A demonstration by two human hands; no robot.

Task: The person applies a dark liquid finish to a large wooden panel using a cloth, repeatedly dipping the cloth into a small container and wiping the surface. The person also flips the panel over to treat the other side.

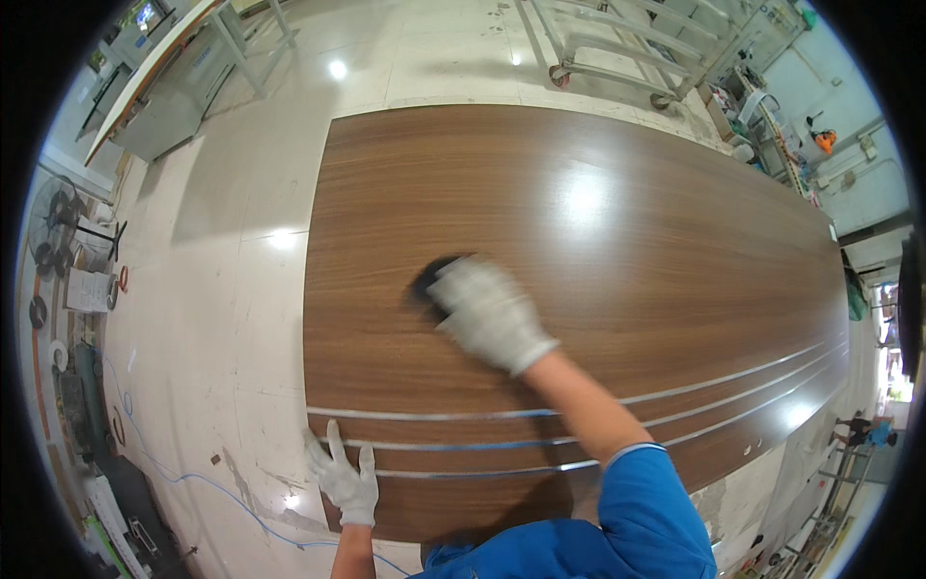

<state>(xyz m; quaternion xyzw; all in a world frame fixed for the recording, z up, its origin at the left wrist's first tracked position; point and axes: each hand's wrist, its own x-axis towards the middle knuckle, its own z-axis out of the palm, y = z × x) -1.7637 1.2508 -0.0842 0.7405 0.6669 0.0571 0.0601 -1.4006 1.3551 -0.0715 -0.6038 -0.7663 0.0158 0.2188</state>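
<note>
A large brown wood-grain panel (415, 183) lies flat in front of me, with three narrow silvery strips (473, 416) running lengthwise along its near side. My right hand (490, 311), in a pale work glove, is closed on a black object (430, 286) and holds it against the panel's face. Motion blurs that object, and the glove covers most of it, so its kind is unclear. My left hand (349, 485), also gloved, rests at the panel's near left corner. Its fingers are spread over the ends of the strips, and nothing is in it.
A thin blue hose (207, 480) curves over the tiled floor on the left. A fan (60, 224) and boxes line the left wall. Beyond the panel stands a wheeled metal rack (627, 53); a white-topped bench (159, 63) is at far left. Clutter fills a shelf (772, 135) at far right.
</note>
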